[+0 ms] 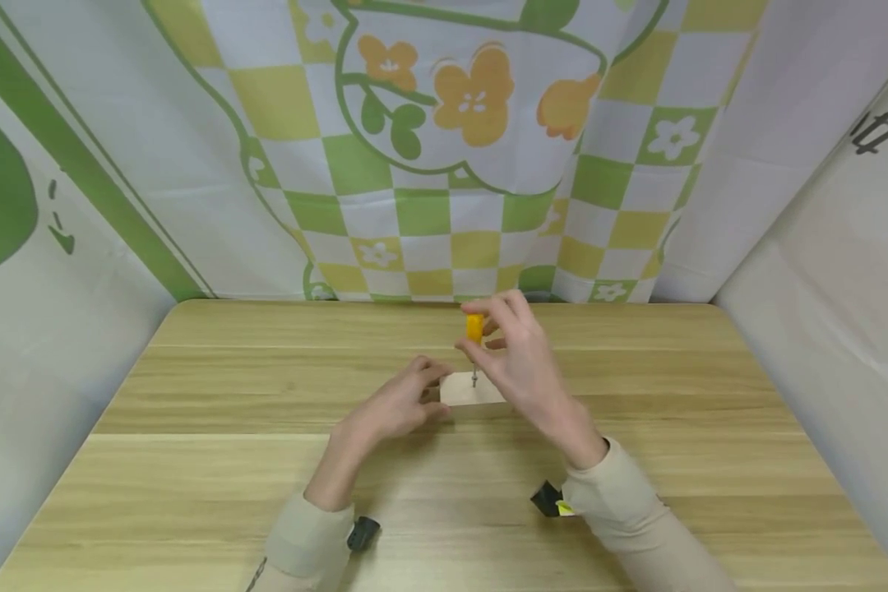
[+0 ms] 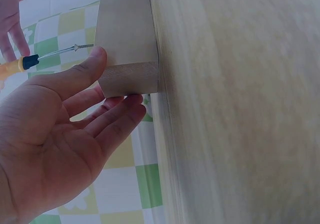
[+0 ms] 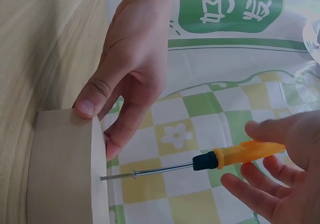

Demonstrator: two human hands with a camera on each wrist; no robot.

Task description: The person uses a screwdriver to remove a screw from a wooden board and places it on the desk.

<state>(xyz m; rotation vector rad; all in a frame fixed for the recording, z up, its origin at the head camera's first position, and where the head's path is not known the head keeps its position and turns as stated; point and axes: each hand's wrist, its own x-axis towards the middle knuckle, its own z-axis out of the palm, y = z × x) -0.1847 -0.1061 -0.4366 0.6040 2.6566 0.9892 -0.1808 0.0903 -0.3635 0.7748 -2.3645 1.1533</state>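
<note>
A pale wooden block [image 1: 456, 392] lies on the table, and my left hand [image 1: 395, 401] holds its left end between thumb and fingers. In the left wrist view the thumb is at the block's upper edge [image 2: 126, 29], with fingers against the end. My right hand [image 1: 527, 362] grips the yellow handle of a screwdriver [image 3: 245, 155] with a dark collar and a metal shaft. The shaft stands nearly upright over the block. At its tip is a threaded screw [image 3: 117, 176], whose point meets the block's top face; how deep it sits I cannot tell.
The wood-grain table [image 1: 215, 485] extends around both hands. Behind it hangs a green, yellow and white checked cloth [image 1: 425, 214], with pale walls at the sides. Small black devices sit by the left cuff [image 1: 307, 534] and right cuff [image 1: 614, 493].
</note>
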